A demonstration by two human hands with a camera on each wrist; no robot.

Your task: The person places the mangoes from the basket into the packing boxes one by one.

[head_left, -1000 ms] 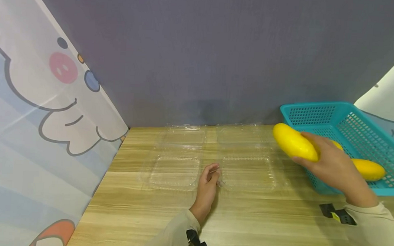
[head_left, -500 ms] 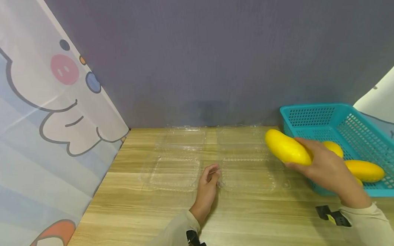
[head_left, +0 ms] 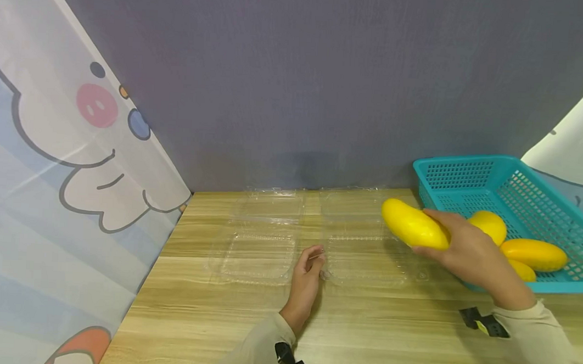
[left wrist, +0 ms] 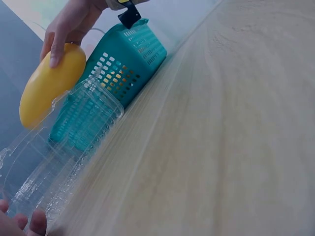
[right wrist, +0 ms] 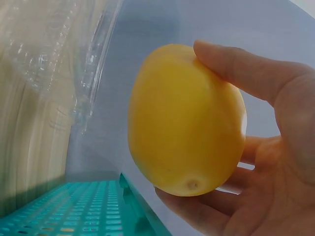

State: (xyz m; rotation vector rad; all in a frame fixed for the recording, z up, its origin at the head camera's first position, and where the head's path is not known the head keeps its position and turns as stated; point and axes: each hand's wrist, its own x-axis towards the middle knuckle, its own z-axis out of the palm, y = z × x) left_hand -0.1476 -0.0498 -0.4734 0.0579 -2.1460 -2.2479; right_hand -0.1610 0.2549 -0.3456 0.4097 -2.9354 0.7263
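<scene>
My right hand (head_left: 471,252) grips a yellow mango (head_left: 413,224), its thumb on one side and fingers on the other. The mango is held in the air between the teal basket (head_left: 470,164) and the right-hand clear plastic clamshell box (head_left: 366,257); its stem scar shows in the right wrist view. My left hand (head_left: 307,282) pinches the near left edge of that box with curled fingers. In the left wrist view its fingertips (left wrist: 38,222) show at the box wall. A second clear clamshell box (head_left: 260,254) lies with its lid spread to the left.
Several more mangoes (head_left: 535,254) lie in the basket at the right. Both boxes rest on a wooden tabletop (head_left: 175,319), their lids folded back toward the grey wall (head_left: 296,83). A printed cartoon curtain (head_left: 48,202) borders the left side.
My right hand has carried the mango left and slightly down, away from the basket, so more of the mangoes in it show. The left hand stays at the box edge.
</scene>
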